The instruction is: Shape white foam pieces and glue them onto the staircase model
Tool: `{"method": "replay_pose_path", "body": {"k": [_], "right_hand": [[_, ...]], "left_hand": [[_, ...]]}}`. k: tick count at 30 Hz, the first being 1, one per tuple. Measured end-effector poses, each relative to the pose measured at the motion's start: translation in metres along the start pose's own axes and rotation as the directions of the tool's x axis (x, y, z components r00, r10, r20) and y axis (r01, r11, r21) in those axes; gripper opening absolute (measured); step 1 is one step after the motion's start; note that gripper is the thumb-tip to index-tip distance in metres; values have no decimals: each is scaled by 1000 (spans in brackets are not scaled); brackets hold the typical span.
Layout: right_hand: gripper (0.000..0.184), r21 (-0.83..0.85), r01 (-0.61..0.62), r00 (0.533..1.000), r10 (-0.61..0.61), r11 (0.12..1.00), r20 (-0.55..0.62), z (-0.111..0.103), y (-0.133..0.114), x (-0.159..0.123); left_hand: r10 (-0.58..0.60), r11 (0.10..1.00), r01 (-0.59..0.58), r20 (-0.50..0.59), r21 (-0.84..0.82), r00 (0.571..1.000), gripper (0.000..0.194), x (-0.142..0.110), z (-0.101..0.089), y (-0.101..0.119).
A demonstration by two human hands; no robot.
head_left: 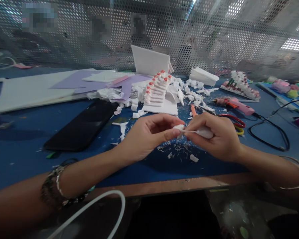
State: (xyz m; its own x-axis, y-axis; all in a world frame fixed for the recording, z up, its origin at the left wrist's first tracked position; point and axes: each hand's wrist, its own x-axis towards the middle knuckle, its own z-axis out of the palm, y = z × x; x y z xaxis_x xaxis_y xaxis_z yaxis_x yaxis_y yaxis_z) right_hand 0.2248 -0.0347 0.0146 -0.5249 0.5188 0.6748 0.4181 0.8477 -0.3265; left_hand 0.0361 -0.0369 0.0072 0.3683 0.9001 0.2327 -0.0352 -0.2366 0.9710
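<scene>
My left hand [149, 134] is closed, its thumb and fingertips pinching a small white crumpled-looking piece [179, 127]. Pressed up close to it is my right hand [214, 132], closed around a rounded white object [205, 132] that narrows to a thin tip pointing left at the piece. The exact kind of that object cannot be made out. Beyond my hands stands a white stepped foam model [156, 96] with small red blobs along its side. White shavings and a loose white scrap [194, 158] lie on the blue tabletop below my fingers.
A black phone [82, 126] lies at the left, by white and lilac foam sheets [32, 88]. At the right are a pink glue gun [241, 105] with a black cord, red- and yellow-handled tools [235, 120] and a white-and-dark-red flowered model [240, 84]. Perforated metal mesh [89, 49] rises behind.
</scene>
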Motion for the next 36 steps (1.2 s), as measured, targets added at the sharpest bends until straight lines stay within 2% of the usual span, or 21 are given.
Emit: {"method": "replay_pose_path", "body": {"k": [5,9,18,21,24,28,36], "right_hand": [[3,67,-48,999,48,997,13,-3,-2,2],[5,70,-70,997,68,995,26,-2,-1,2],[13,156,-164,986,163,974,18,5,4,4],[14,163,-197,980,195,967,24,7,6,4],[13,157,-212,977,212,964,22,9,7,3],[14,161,-231,973,231,959,20,9,4,3],[16,234,-262,965,256,936,58,12,4,1]], "left_hand": [[-16,983,28,63,-184,998,12,2,-2,-8],[-56,980,70,77,-185,995,14,3,-3,-11],[-38,995,36,-26,-89,999,22,2,2,-6],[-24,999,27,-80,36,996,17,1,4,-2],[6,983,15,-116,181,993,20,-2,4,1],[78,959,-48,-98,279,992,24,-5,6,0],[155,928,-142,-10,345,988,26,-5,6,0]]}}
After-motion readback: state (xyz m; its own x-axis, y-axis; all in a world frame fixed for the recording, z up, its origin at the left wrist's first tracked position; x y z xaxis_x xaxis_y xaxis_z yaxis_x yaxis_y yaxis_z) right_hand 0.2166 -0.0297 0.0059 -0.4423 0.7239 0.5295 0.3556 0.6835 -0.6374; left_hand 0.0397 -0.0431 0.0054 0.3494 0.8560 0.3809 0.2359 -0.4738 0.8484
